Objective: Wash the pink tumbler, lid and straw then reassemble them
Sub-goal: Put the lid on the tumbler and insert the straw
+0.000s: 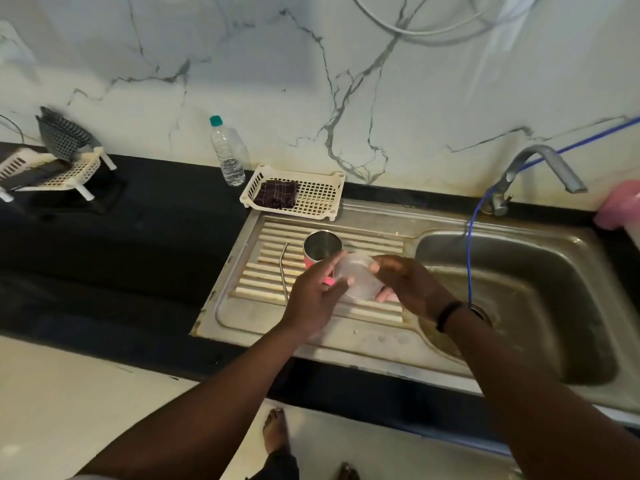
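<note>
We hold the clear lid (356, 277) w/ both hands over the ribbed drainboard (263, 268): left hand (317, 299) grips its near-left edge, right hand (412, 289) pinches the far-right edge; a bit of pink shows under it. Just behind our hands the pink tumbler (320, 249) stands upright, mouth open, steel inside. The metal straw (284, 271) lies on the ribs just left of the left hand. Right of the right hand is the steel sink basin (519, 299), w/ a blue hose (469, 258) dropping in and the tap (540, 168) behind. The bench (121, 244) is black stone, wall behind is white marble w/ grey veins. Further back sit a cream basket (311, 194) w/ a dark checked cloth (277, 194), and a water bottle (227, 152); far left, a rack (55, 168). No writing we can read.
</note>
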